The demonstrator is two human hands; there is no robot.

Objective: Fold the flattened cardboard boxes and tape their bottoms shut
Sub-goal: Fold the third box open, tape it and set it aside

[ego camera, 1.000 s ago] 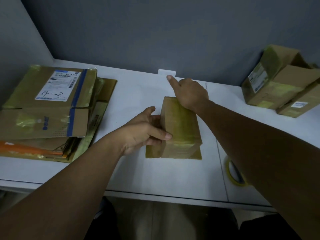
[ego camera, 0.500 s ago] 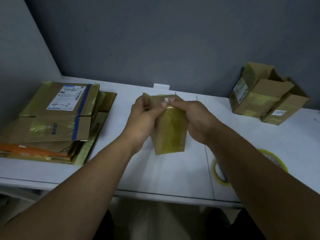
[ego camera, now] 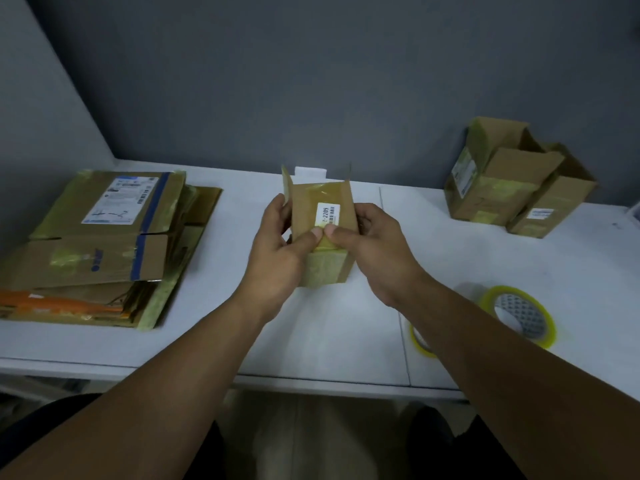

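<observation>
Head view. Contents, placed relative to the table [ego camera: 346, 341]:

1. Box [ego camera: 322, 244]: small, brown cardboard, much of it wrapped in yellowish tape. Held over the table's middle. The long axis runs away from the person and tilts up at the far end. The open end points up and away, with two flaps [ego camera: 286, 183] standing at its left and right edges. The closed, taped end points down toward the table's front edge. Whether that end touches the table cannot be told. The broad face turned to the camera bears a white label [ego camera: 328, 214] printed with digits and a barcode, its text running along the long axis.

2. Left hand [ego camera: 277, 254]: grips the box's left side, fingers curled round it, thumb pressed on the labelled face just below the label.

3. Right hand [ego camera: 375, 251]: grips the box's right side likewise. Its thumb tip sits against the left thumb, so the hands are together, both clamped on the box.

4. Stack [ego camera: 104, 244] of flattened boxes: at the table's left end, lying flat, the top one carrying a shipping label and a blue stripe.

5. Two folded boxes [ego camera: 502, 192]: at the table's far right, side by side and touching, flaps open upward.

6. Tape roll [ego camera: 547, 327]: lying flat near the table's front edge on the right, partly hidden behind the right forearm.
</observation>
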